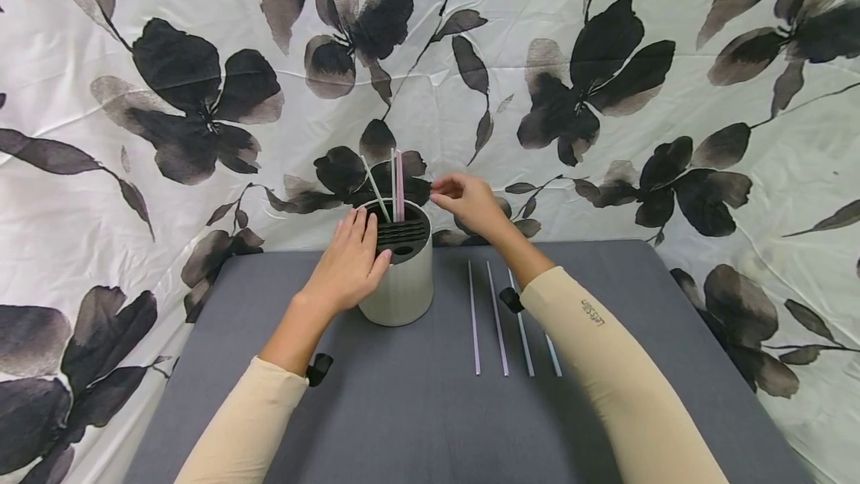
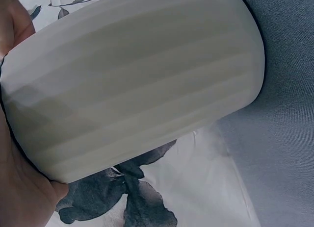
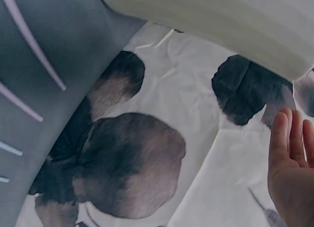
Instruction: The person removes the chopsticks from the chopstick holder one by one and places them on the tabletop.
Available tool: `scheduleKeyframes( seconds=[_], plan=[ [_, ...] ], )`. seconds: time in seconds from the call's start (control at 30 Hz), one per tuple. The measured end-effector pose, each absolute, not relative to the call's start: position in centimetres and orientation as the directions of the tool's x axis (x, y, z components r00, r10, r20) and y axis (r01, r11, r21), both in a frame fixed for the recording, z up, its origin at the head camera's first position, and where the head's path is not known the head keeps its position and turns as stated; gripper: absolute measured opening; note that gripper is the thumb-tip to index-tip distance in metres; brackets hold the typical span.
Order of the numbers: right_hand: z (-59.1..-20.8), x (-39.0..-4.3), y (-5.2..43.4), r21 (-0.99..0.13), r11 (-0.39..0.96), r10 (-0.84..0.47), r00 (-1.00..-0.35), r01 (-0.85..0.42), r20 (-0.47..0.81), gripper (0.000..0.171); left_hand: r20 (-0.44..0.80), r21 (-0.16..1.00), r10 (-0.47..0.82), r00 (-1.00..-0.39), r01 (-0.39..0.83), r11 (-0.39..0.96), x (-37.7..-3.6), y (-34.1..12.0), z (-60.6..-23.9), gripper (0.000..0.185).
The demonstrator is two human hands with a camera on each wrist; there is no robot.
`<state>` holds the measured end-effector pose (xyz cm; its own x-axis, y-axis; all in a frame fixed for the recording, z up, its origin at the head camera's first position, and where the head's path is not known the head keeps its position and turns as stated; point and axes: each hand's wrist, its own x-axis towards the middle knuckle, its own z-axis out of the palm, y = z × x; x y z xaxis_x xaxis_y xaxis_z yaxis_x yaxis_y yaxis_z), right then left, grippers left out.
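Note:
A cream cylindrical desk organizer (image 1: 398, 293) with a dark slotted top (image 1: 401, 234) stands near the table's back edge. Three thin straw-like sticks rise from it: a pale green one (image 1: 373, 184), a whitish one (image 1: 393, 178) and a pink one (image 1: 400, 181). My left hand (image 1: 344, 260) rests on the organizer's top at its left side, fingers extended over the rim. In the left wrist view that hand lies along the organizer's upper end. Just right of the rim is my right hand (image 1: 465, 200), fingers loosely bent, holding nothing. The right wrist view shows its fingers apart from the organizer's wall.
Several thin sticks lie side by side on the grey table (image 1: 403, 409) to the right: lilac ones (image 1: 473, 320) (image 1: 498, 320) and bluish ones (image 1: 522, 331), partly under my right forearm. A floral cloth (image 1: 430, 110) hangs behind the table.

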<state>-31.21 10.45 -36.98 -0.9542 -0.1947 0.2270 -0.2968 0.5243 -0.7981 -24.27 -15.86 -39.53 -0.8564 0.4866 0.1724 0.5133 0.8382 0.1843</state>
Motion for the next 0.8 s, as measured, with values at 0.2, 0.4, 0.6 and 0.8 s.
scheduleKeyframes(
  seconds=[0.2, 0.4, 0.6, 0.8],
  plan=[
    [-36.8, -31.9, 8.1, -0.799, 0.501, -0.215, -0.942, -0.333, 0.258, 0.028, 0.169, 0.186, 0.48, -0.861, 0.506, 0.842, -24.2, -15.9, -39.5, 0.071],
    [-36.6, -32.4, 6.1, -0.785, 0.519, -0.205, -0.941, -0.338, 0.269, 0.022, 0.17, 0.186, 0.487, -0.856, 0.514, 0.838, -24.3, -15.9, -39.4, 0.072],
    [-36.5, -32.7, 5.0, -0.771, 0.546, -0.167, -0.944, -0.329, 0.285, 0.017, 0.161, 0.188, 0.482, -0.861, 0.506, 0.842, -24.4, -15.9, -39.1, 0.072],
    [-36.6, -33.0, 4.6, -0.761, 0.561, -0.155, -0.944, -0.326, 0.29, 0.015, 0.161, 0.179, 0.479, -0.863, 0.503, 0.846, -24.5, -15.8, -39.2, 0.071]
  ],
)
